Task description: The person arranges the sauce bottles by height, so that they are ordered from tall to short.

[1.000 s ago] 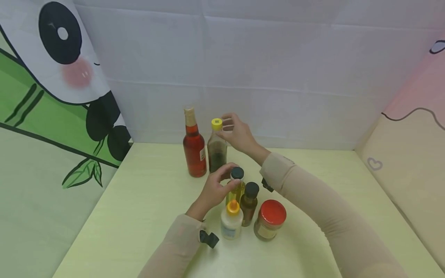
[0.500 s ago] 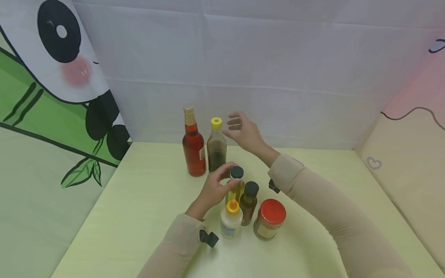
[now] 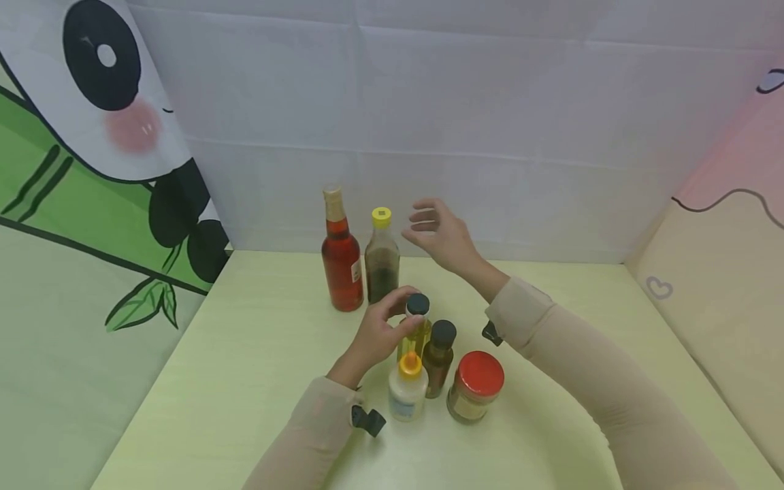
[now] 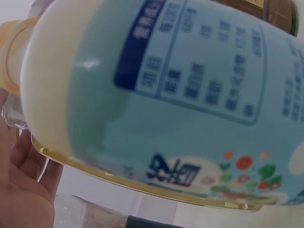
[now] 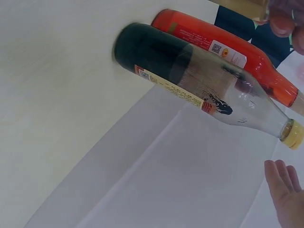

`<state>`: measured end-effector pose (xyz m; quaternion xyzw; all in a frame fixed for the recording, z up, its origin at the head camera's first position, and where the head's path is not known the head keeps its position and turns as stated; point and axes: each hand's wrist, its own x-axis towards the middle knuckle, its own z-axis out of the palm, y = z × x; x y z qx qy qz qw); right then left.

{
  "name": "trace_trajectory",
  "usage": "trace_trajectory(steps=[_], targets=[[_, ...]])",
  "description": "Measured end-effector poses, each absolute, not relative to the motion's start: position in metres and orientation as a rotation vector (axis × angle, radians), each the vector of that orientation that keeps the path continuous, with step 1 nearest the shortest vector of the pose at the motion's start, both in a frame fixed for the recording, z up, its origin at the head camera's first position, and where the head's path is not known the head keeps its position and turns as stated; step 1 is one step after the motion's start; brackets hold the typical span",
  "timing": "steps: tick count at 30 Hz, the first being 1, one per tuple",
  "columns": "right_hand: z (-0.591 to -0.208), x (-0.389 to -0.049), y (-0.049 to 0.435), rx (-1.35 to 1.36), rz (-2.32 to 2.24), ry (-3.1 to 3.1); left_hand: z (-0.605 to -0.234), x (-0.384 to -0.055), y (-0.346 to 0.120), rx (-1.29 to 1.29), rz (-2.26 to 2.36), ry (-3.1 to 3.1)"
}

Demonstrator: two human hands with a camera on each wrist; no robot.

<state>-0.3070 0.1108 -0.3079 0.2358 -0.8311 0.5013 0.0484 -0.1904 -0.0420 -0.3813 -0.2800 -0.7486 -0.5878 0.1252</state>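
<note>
Pale tabletop (image 3: 245, 354) meets white sheeting (image 3: 453, 102); left grip (image 3: 376, 333) holds a yellowish bottle (image 3: 419, 338), right grip (image 3: 447, 238) relaxed.

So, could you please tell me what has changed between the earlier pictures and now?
The right hand has moved to the right, away from the yellow-capped bottle, leaving a clear gap. The left hand stays at the top of the yellow-liquid bottle; both bottles and the red-lidded jar look unmoved.

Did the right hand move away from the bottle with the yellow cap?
Yes. In the head view, the right hand has moved rightward, away from the yellow-capped bottle, which stayed standing in the same place.
</note>
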Motion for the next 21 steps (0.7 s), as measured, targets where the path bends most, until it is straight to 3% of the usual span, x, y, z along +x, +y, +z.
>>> trace_trajectory(steps=[21], targets=[[-0.304,-0.282,0.138,0.730,1.550,-2.502,-0.382,-0.190,-0.041,-0.832,-1.710,-2.174]])
